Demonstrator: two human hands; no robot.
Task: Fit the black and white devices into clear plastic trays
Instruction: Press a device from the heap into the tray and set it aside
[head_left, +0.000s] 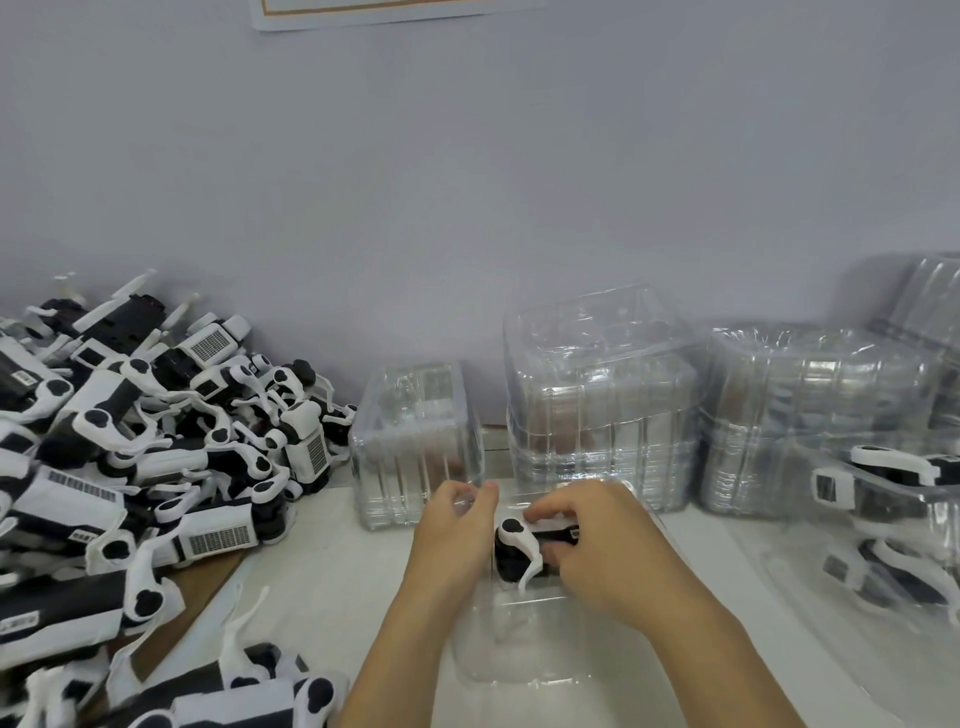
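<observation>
A black and white device (514, 551) sits in a clear plastic tray (524, 644) on the white table in front of me. My right hand (602, 551) lies over the device's right part, fingers curled on it. At the tray's far left rim, my left hand (457, 535) pinches the clear plastic between thumb and fingers. A big heap of the same black and white devices (156, 441) fills the left side of the table.
Stacks of empty clear trays (597, 405) stand against the wall behind my hands, with a smaller stack (415, 441) to their left and more (815, 415) to the right. Filled trays holding devices (893, 519) lie at the right. A grey wall rises behind.
</observation>
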